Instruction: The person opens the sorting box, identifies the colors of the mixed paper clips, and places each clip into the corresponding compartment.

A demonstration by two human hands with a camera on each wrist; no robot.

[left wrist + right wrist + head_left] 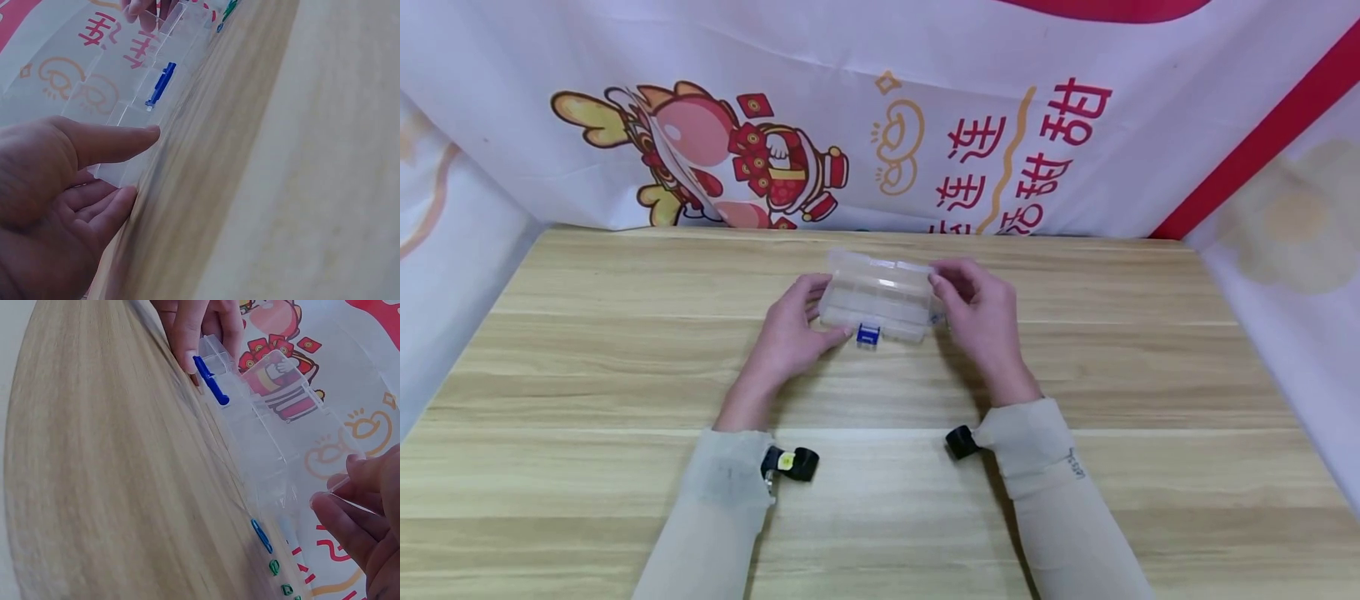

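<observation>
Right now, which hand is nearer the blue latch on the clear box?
Left. The left hand holds the clear box at its left end, thumb right beside the blue latch. The right hand grips the box's far right end, away from the latch.

Head camera looks down over the worktop (pixel 625 350); both wrist cameras sit low and close (sharing the box (pixel 877 296)).
</observation>
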